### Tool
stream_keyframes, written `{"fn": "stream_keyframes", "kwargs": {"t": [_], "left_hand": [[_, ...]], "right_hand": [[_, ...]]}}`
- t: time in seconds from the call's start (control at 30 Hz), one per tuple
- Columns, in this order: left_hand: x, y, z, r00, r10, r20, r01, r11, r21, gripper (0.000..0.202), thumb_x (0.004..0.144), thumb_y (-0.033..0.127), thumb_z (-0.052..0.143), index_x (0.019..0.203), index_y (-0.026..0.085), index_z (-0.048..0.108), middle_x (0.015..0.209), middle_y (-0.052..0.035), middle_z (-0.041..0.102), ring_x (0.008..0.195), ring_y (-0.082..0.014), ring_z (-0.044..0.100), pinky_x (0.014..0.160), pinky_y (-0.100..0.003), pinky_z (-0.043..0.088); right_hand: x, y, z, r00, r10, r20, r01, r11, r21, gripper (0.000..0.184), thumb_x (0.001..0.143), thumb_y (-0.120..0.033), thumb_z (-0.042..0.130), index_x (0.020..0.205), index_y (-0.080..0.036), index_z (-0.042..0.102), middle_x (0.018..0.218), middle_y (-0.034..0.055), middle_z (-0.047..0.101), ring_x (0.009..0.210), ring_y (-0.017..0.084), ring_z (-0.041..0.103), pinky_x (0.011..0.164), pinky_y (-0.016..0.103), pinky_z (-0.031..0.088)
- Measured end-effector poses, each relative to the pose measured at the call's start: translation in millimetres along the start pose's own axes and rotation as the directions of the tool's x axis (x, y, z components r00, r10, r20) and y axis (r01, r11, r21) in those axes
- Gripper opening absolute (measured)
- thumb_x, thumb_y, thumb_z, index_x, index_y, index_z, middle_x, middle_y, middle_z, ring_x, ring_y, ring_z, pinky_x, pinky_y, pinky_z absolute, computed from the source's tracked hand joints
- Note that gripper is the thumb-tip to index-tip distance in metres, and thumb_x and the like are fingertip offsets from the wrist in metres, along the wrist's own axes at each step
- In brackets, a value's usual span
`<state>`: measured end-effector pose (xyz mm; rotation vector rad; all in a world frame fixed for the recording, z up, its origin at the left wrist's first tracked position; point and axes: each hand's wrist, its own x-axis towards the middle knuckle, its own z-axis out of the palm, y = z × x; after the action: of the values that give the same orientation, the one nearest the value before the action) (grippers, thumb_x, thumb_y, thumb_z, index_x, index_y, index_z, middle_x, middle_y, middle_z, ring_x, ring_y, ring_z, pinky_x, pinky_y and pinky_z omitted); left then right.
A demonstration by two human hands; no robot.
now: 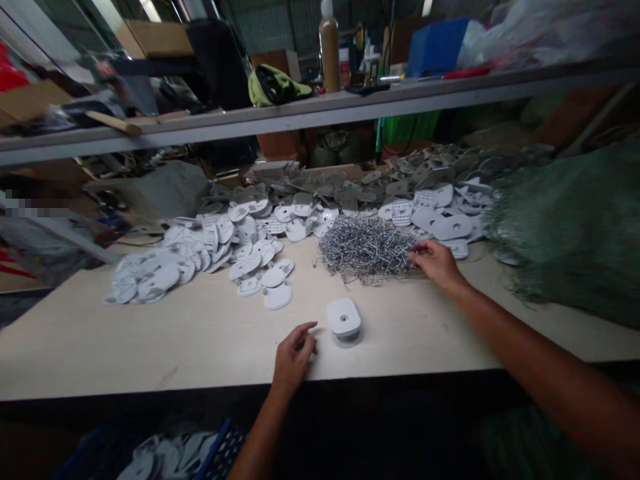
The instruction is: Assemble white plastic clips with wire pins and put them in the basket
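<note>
Near the front of the table, a small white block (344,317) with rounded corners and a hole in its top stands on a round base. Just left of it is my left hand (295,353), index finger stretched out, holding nothing and not touching the block. Further back lies a tangled heap of thin bent metal wire pieces (367,247). At the heap's right edge my right hand (437,262) has its fingertips pinched together; whatever is between them is too small to make out. Several flat white oval plates (277,293) lie left of the heap.
More white plates pile up along the back and left (165,273). A green mesh sack (580,227) stands on the right. Across the back runs a shelf (300,120) with a bottle (329,50) and a blue box (435,47). Below the table's left front, a blue crate (215,450) holds plates.
</note>
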<state>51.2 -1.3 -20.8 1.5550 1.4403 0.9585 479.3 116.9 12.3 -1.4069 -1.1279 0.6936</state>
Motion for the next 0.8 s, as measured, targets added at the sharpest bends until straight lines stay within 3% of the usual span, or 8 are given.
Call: {"fn": "stream_keyframes", "kwargs": {"t": [0.17,0.37,0.47,0.63,0.7,0.8], "left_hand": [[1,1,-1.5,1.0,0.014,0.011,-0.014,1.0,0.009,0.042,0.094,0.044,0.064,0.121,0.014,0.077,0.069,-0.0008,0.071,0.07,-0.0185,0.07,0.073,-0.032,0.056],[0,1,-2.2,1.0,0.01,0.011,-0.01,1.0,0.027,0.041,0.096,0.044,0.064,0.122,0.016,0.076,0.071,-0.0004,0.072,0.072,-0.0179,0.071,0.075,-0.03,0.056],[1,-3,-2.3,1.0,0.019,0.01,-0.019,0.999,0.03,0.042,0.096,0.046,0.065,0.123,0.016,0.076,0.072,-0.0006,0.073,0.074,-0.0185,0.072,0.075,-0.03,0.056],[1,-7,-2.1,1.0,0.015,0.019,-0.015,0.999,0.038,0.041,0.097,0.044,0.065,0.125,0.016,0.075,0.073,-0.0009,0.074,0.079,-0.0195,0.074,0.081,-0.032,0.058],[1,-6,-1.6,1.0,0.013,0.021,-0.014,0.999,0.032,0.04,0.097,0.043,0.065,0.125,0.016,0.075,0.073,-0.0006,0.074,0.079,-0.0192,0.074,0.083,-0.032,0.058],[0,-4,-0.5,1.0,0.018,0.018,-0.019,1.0,0.022,0.039,0.097,0.042,0.064,0.124,0.016,0.075,0.073,-0.0003,0.074,0.077,-0.0182,0.073,0.083,-0.032,0.058]], "right_hand": [[-5,5,-26,0.999,0.03,-0.02,-0.031,0.999,-0.027,0.059,0.067,-0.054,0.089,0.111,-0.017,0.074,0.089,0.0061,0.073,0.067,0.02,0.068,0.064,0.034,0.061],[1,21,-63,0.982,0.156,-0.107,-0.168,0.979,-0.112,0.05,0.067,-0.034,0.092,0.11,-0.015,0.077,0.091,0.0085,0.075,0.062,0.018,0.067,0.053,0.027,0.057],[-1,30,-60,0.957,0.284,-0.059,-0.289,0.953,-0.09,0.045,0.069,-0.029,0.092,0.109,-0.015,0.076,0.084,0.0095,0.075,0.061,0.02,0.069,0.049,0.027,0.058],[-14,34,-36,0.91,0.399,0.11,-0.402,0.916,0.006,0.028,0.079,-0.032,0.09,0.097,-0.017,0.074,0.088,0.0113,0.078,0.07,0.023,0.075,0.063,0.037,0.069],[-17,33,-32,0.908,0.402,0.115,-0.407,0.913,0.024,0.026,0.081,-0.034,0.09,0.091,-0.017,0.074,0.086,0.0117,0.077,0.066,0.022,0.074,0.06,0.036,0.069],[-13,30,-38,0.929,0.369,0.025,-0.369,0.929,0.035,0.023,0.08,-0.031,0.091,0.088,-0.016,0.075,0.08,0.0094,0.075,0.059,0.018,0.069,0.052,0.029,0.064]]}}
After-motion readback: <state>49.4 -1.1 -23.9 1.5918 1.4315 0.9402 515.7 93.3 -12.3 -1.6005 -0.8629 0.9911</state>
